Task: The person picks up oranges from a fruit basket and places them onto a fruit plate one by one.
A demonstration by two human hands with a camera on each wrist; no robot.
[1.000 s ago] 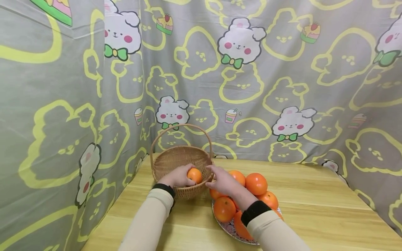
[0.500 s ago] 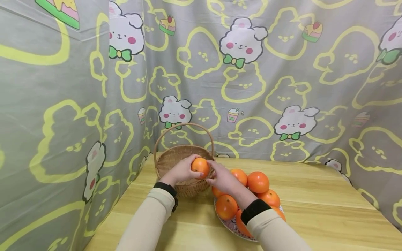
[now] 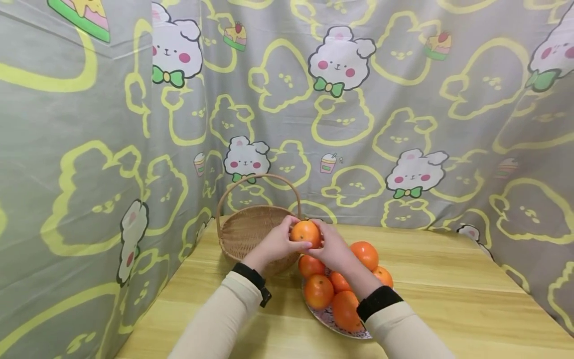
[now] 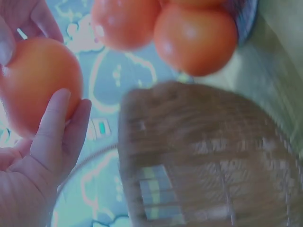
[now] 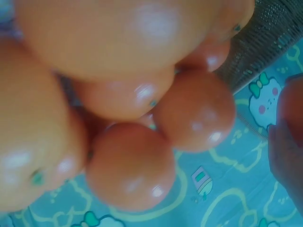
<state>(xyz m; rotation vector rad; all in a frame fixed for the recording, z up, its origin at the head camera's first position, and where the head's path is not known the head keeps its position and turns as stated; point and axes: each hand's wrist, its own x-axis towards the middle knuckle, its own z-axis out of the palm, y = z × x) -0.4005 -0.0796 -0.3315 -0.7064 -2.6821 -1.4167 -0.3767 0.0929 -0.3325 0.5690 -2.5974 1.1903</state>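
Note:
Just right of the basket's opening, an orange [image 3: 306, 234] is held up between both hands. My left hand [image 3: 278, 242] grips it from the left, thumb across its near side and fingers behind. From the right, my right hand [image 3: 334, 247] wraps its fingers and thumb round the same fruit. The left wrist view shows the left thumb [image 4: 54, 118] pressed to the orange's skin, with right-hand fingers on its other side. Below the right hand, a patterned plate [image 3: 324, 316] carries several more oranges [image 3: 319, 291], partly hidden by the right forearm.
A woven wicker basket [image 3: 244, 227] with a tall arched handle [image 3: 260, 175] stands to the left of the plate on the wooden table [image 3: 448, 284]. Patterned cloth [image 3: 345, 119] hangs behind and along both sides.
The left hand has lifted the orange out of the basket and carried it right. The right hand has moved from beside the basket's rim to grip the orange too.

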